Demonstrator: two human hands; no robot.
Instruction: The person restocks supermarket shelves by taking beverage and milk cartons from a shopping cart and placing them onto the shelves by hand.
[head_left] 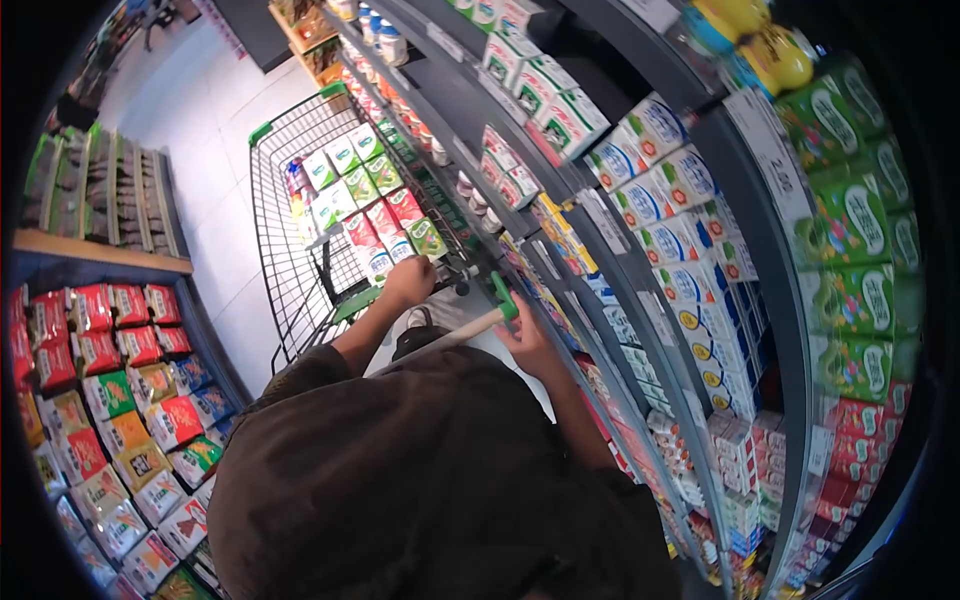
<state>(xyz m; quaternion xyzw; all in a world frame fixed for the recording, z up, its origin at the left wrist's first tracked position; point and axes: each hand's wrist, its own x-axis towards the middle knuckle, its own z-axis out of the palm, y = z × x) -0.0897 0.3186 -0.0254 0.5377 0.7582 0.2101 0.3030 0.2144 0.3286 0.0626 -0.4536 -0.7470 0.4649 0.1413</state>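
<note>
A shopping cart (pixel 262 205) with a black wire basket and green corner pieces stands in front of me, tilted in the view. Inside it lie rows of green-and-white cartons (pixel 342 152) and several red-and-white cartons (pixel 384 218). My left hand (pixel 411 281) is closed in a fist at the near end of the basket, beside the cartons; whatever is in it is hidden. At the right end of the pale handle bar (pixel 470 328), my right hand (pixel 527 338) has its fingers curled loosely about the green end piece (pixel 504 297).
Tall dairy shelves (pixel 795 300) run close along the right, filled with boxed milk packs (pixel 850 230) and white-and-blue cartons (pixel 690 265). On the left, a display case (pixel 225 335) holds colourful packets (pixel 95 310). Pale floor tiles (pixel 215 130) stretch ahead beside the cart.
</note>
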